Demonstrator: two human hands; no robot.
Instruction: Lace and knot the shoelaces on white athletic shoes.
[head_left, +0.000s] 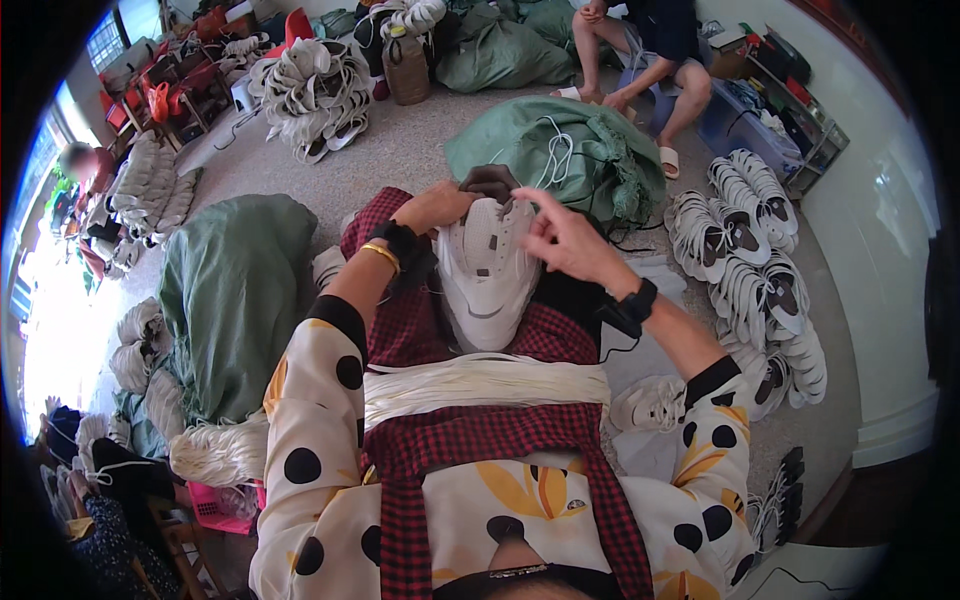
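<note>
A white sneaker [488, 285] with a brown lining lies on my lap, toe toward me. My left hand [440, 207] grips the far left side of its collar, with the fingertips partly hidden. Beside the eyelets on the other side is my right hand [572, 240]. Its index finger reaches toward the shoe's opening, the thumb stands apart from it and the other fingers are half bent. No lace can be made out in that hand. A thick bundle of white shoelaces [480, 388] stretches across my red-and-black checked apron [500, 425].
Green sacks [235, 290] stand at left and ahead. Stacked white shoes [750, 265] line the right side, and another heap [312, 95] lies far left. A seated person [650, 70] is ahead at the right. A single shoe [650, 403] rests near my right elbow.
</note>
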